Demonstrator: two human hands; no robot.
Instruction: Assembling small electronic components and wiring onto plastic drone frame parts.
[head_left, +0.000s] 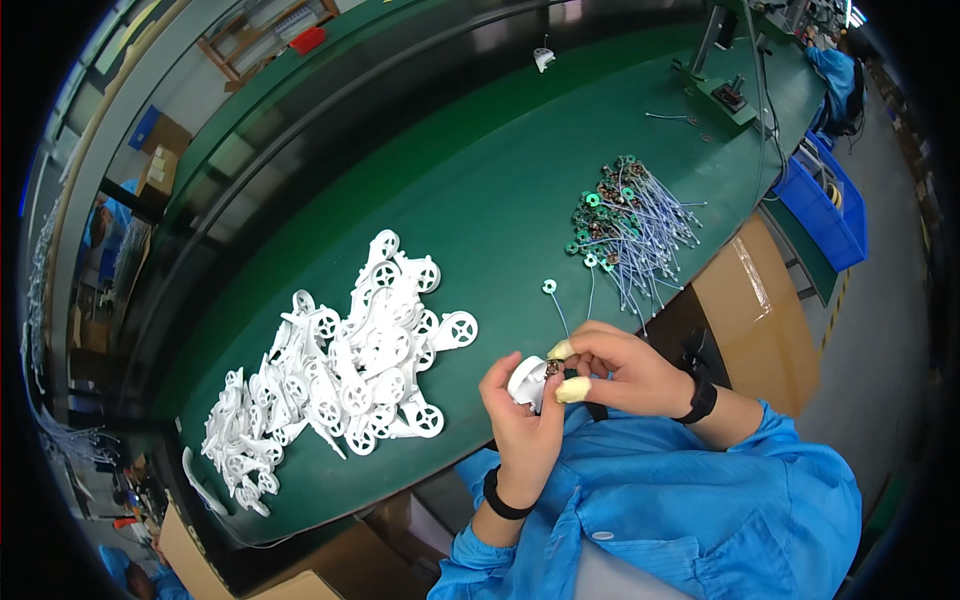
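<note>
Right by the near edge of the green bench [500,240], the left hand [525,432] has its fingers curled round a white plastic part [524,383], while the right hand [638,374], with yellow finger covers [573,390] on, is pinching a small metallic piece [552,368] up against it. Big heap of white spoked parts [355,375] sits off to the left, and a messy pile of blue-wired pieces [640,230] is further back on the right.

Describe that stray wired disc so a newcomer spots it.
On the green table, find the heap of blue-wired discs beyond the right hand. Left of its near end lies a green disc, wire trailing toward that hand. It's leftmost, lying apart from the heap.
</note>
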